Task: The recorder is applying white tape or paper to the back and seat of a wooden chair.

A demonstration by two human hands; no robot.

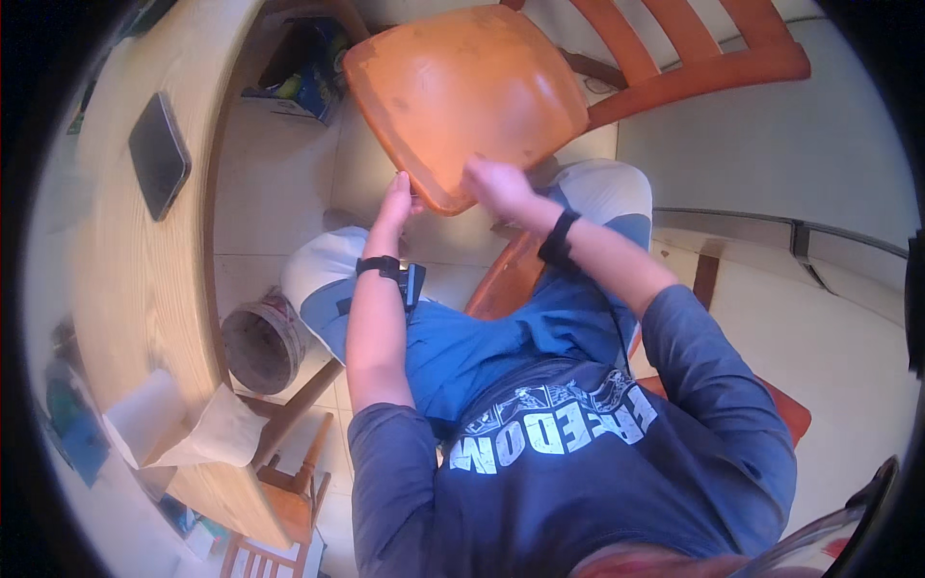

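An orange-brown wooden chair (pixel 462 91) stands in front of me, its glossy seat marked with dull patches and its slatted back toward the upper right. My left hand (pixel 397 202) grips the near left edge of the seat, thumb uppermost and fingers curled below. Over the seat's near corner, my right hand (pixel 499 190) is closed and slightly blurred. Whatever it may hold is hidden. Both wrists wear black bands, and a small dark device (pixel 412 286) sits at the left one.
A light wooden table (pixel 125 289) runs along the left, bearing a dark phone (pixel 160 156) and paper sheets (pixel 207 433). Beneath its edge stands a grimy bucket (pixel 262 349). Another chair (pixel 286 506) is at lower left. A grey cabinet-like surface (pixel 771 154) borders the right.
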